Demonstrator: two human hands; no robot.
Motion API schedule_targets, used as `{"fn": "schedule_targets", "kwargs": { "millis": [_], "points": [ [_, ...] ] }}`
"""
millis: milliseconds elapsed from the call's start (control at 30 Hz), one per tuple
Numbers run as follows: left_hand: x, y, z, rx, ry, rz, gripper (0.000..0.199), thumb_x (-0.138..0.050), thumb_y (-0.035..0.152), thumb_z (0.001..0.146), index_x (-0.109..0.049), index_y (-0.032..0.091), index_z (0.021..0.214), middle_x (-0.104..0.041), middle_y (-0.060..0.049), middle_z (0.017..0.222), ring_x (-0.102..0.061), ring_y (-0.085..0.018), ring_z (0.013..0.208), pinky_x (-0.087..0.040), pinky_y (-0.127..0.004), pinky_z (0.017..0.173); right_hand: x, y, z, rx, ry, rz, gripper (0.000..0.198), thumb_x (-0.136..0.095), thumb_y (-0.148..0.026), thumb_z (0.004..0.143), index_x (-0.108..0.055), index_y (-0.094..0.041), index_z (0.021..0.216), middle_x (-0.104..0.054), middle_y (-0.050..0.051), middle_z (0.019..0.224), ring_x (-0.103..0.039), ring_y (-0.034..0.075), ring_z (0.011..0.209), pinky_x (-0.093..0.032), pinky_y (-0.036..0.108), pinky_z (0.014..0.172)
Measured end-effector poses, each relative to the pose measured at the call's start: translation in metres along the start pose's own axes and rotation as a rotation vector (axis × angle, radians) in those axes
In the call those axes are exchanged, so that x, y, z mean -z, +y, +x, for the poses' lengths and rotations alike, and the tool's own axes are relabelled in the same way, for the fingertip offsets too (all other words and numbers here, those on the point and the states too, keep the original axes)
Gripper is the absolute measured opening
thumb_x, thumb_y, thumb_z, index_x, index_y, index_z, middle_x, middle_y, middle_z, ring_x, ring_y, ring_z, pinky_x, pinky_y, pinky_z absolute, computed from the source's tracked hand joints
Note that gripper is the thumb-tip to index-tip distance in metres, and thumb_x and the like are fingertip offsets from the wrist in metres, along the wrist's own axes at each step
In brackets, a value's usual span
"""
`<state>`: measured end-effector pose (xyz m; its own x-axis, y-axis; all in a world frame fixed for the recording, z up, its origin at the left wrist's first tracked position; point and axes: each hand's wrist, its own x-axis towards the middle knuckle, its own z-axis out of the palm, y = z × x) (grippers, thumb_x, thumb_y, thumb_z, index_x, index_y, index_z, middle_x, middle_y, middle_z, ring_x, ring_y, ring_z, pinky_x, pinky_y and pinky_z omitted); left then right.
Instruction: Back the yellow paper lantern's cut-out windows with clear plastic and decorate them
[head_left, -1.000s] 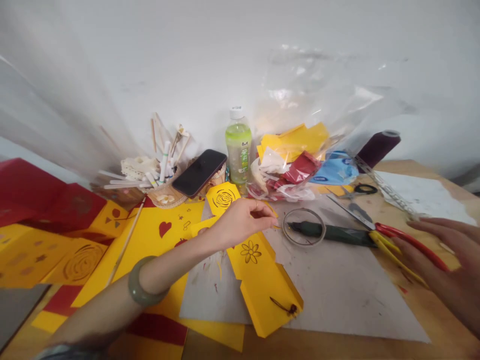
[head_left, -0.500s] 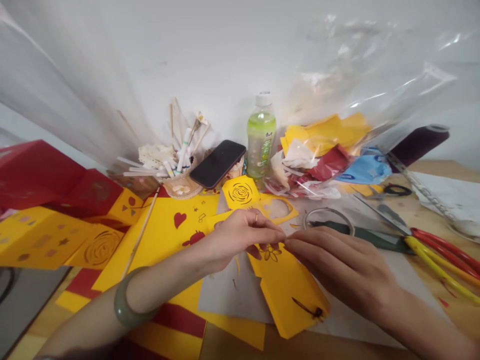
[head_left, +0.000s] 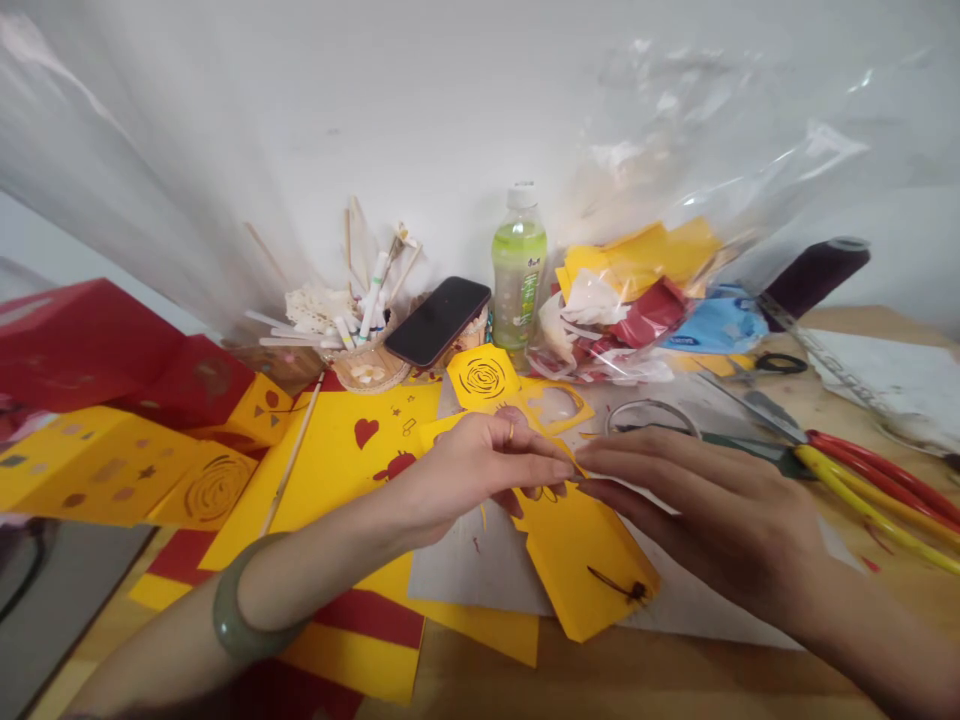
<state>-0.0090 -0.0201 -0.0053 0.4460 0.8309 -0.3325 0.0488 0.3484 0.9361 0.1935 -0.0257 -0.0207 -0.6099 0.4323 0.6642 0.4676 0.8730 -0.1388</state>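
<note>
Under pinched left hand (head_left: 484, 465), right hand (head_left: 727, 500) (grip unclear): yellow card (head_left: 571, 560) lengthwise toward person.

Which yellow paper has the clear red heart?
The large sheet left of the left hand, with the thin stick along its left side; the strip by the right hand shows a dark spindly mark instead.

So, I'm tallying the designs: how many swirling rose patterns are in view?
2. One rose pattern is beyond the left hand, in front of the bottle; a second rose pattern is at the left, in front of the folded red paper. Others may be hidden.
</note>
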Motion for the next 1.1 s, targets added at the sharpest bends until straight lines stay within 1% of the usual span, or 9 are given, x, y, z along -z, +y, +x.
{"fn": "schedule_targets", "kwargs": {
  "millis": [233,333,600,700,800,867,933,1000,1100],
  "points": [
    [-0.005,-0.009,-0.011,-0.049,0.081,0.001,0.015,-0.068,0.024,0.066,-0.073,0.022,0.079,-0.063,-0.001,0.076,-0.056,-0.012,0.071,-0.04,-0.018,0.05,-0.007,-0.016,0.0,-0.171,0.081,0.128,0.015,-0.058,-0.008,0.082,-0.059,-0.018,0.093,-0.069,0.005,0.086,-0.066,0.012,0.076,-0.053,0.019,0.067],
    [-0.008,-0.01,-0.017,-0.075,0.078,0.004,0.016,-0.068,0.024,0.067,-0.073,0.023,0.082,-0.066,-0.003,0.081,-0.057,-0.014,0.078,-0.04,-0.018,0.051,-0.006,-0.023,-0.001,-0.206,0.129,0.089,0.01,-0.058,-0.009,0.083,-0.06,-0.017,0.088,-0.07,0.004,0.081,-0.066,0.011,0.069,-0.052,0.018,0.061],
    [-0.018,-0.004,-0.028,-0.093,0.048,-0.058,0.023,-0.063,0.023,0.072,-0.071,0.021,0.094,-0.069,-0.004,0.095,-0.055,-0.013,0.082,-0.041,-0.017,0.055,-0.003,-0.029,-0.006,-0.005,0.173,-0.277,0.017,-0.06,-0.008,0.08,-0.059,-0.017,0.094,-0.072,0.005,0.079,-0.067,0.015,0.064,-0.051,0.026,0.058],
    [-0.017,-0.003,-0.029,-0.14,0.075,0.027,0.038,-0.059,0.023,0.074,-0.063,0.02,0.112,-0.068,-0.005,0.099,-0.057,-0.015,0.083,-0.044,-0.02,0.058,0.001,-0.031,-0.003,-0.003,0.184,-0.275,0.017,-0.059,-0.006,0.079,-0.058,-0.019,0.089,-0.072,0.004,0.076,-0.066,0.015,0.062,-0.05,0.025,0.056],
    [-0.009,-0.012,-0.027,-0.298,0.05,0.379,0.05,-0.053,0.016,0.076,-0.052,0.022,0.125,-0.066,-0.007,0.105,-0.058,-0.02,0.096,-0.048,-0.03,0.074,0.008,-0.03,-0.003,-0.256,0.201,-0.05,0.01,-0.057,-0.013,0.081,-0.058,-0.023,0.08,-0.069,0.0,0.071,-0.064,0.014,0.06,-0.049,0.025,0.054],
    [0.0,-0.025,-0.022,-0.488,0.006,0.774,0.052,-0.052,0.011,0.074,-0.053,0.024,0.124,-0.06,-0.008,0.119,-0.048,-0.025,0.116,-0.04,-0.04,0.094,0.011,-0.025,-0.008,-0.544,0.144,0.206,0.009,-0.058,-0.024,0.081,-0.06,-0.023,0.073,-0.066,-0.001,0.066,-0.063,0.015,0.06,-0.05,0.025,0.054],
    [0.009,-0.041,-0.013,-0.606,-0.05,1.058,0.056,-0.054,0.008,0.072,-0.051,0.02,0.127,-0.049,-0.012,0.133,-0.036,-0.03,0.128,-0.028,-0.049,0.103,0.012,-0.02,-0.017,-0.823,0.03,0.5,0.015,-0.062,-0.032,0.078,-0.062,-0.022,0.067,-0.064,-0.001,0.063,-0.062,0.016,0.061,-0.05,0.026,0.056],
    [0.017,-0.056,-0.002,-0.634,-0.077,1.071,0.054,-0.055,0.006,0.071,-0.053,0.018,0.124,-0.046,-0.015,0.135,-0.037,-0.03,0.128,-0.025,-0.05,0.106,0.008,-0.017,-0.028,-0.99,-0.075,0.753,0.017,-0.065,-0.033,0.075,-0.064,-0.02,0.064,-0.063,-0.001,0.061,-0.06,0.015,0.059,-0.049,0.026,0.055],
    [0.022,-0.066,0.008,-0.623,-0.092,0.939,0.036,-0.052,0.008,0.078,-0.064,0.024,0.108,-0.058,-0.008,0.124,-0.048,-0.025,0.121,-0.031,-0.043,0.104,0.001,-0.016,-0.039,-1.042,-0.108,0.939,0.014,-0.066,-0.029,0.075,-0.065,-0.018,0.067,-0.061,-0.001,0.059,-0.056,0.012,0.053,-0.045,0.023,0.048]
  ]
}}
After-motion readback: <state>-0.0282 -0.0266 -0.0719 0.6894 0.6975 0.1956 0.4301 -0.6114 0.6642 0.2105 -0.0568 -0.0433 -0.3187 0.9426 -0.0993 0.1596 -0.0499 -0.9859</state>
